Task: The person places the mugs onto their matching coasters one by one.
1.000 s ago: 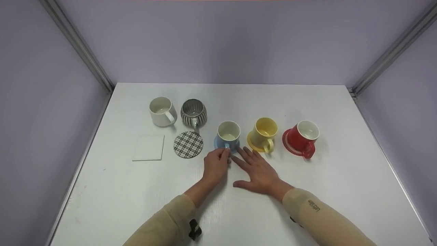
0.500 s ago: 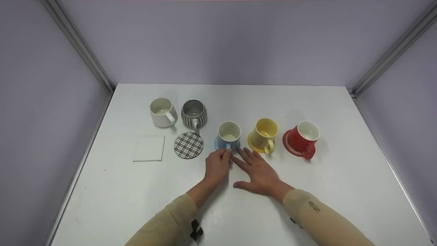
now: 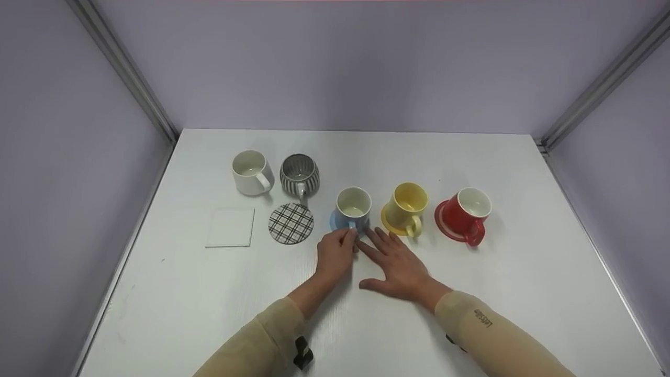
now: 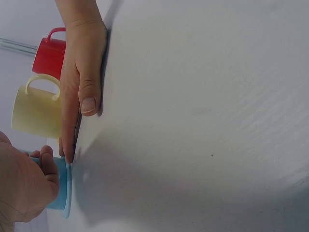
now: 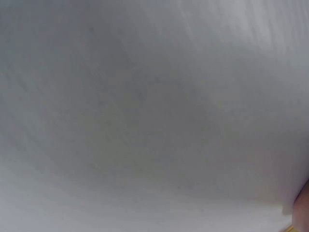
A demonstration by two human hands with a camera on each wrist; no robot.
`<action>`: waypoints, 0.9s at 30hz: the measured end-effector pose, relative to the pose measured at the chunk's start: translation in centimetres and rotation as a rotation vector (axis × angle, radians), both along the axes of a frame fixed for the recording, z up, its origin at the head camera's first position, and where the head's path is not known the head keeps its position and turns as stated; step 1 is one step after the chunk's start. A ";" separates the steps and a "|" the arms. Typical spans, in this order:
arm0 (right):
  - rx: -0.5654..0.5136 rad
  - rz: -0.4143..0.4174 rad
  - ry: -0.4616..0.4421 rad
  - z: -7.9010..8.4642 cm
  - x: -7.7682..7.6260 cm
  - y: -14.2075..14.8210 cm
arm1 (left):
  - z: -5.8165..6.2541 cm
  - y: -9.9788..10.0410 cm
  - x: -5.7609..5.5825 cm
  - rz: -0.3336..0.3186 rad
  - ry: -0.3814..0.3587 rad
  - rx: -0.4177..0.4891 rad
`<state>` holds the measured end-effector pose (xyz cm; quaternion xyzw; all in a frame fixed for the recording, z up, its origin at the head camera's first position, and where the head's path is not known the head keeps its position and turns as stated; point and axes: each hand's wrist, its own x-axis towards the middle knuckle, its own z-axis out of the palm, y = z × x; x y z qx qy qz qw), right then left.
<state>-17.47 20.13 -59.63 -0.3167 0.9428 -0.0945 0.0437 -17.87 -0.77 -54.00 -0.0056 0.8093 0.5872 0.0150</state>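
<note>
While the L hand (image 3: 335, 255) curls its fingers round the handle (image 3: 352, 225) of the light-blue, white-lined, ceramic-looking mug (image 3: 353, 212), which sits on a round light-blue coaster (image 3: 333, 222), the R hand (image 3: 400, 268) lies flat on the white table (image 3: 534, 283) w/ fingers spread, holding nothing, tips at the coaster's edge. Pale-yellow mug (image 3: 403, 213) w/ handle, on round yellow coaster (image 3: 386, 223), is nearby, to R.

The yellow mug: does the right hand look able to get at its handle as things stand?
Probably yes. The right hand lies spread just in front of the yellow mug, gripping nothing; the handle points toward the person, with nothing visible between. The left hand is aside, at the blue mug.
</note>
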 end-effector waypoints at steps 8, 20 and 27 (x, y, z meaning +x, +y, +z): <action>-0.026 0.011 0.011 0.0 0.1 -0.1 | -0.2 -0.2 0.1 -0.009 -0.040 -0.003; -0.020 0.009 0.013 0.4 0.1 -0.2 | 0.0 -0.7 0.3 -0.039 -0.047 0.004; -0.030 0.011 0.015 0.1 0.1 0.0 | -0.2 -1.5 0.5 -0.041 -0.059 0.009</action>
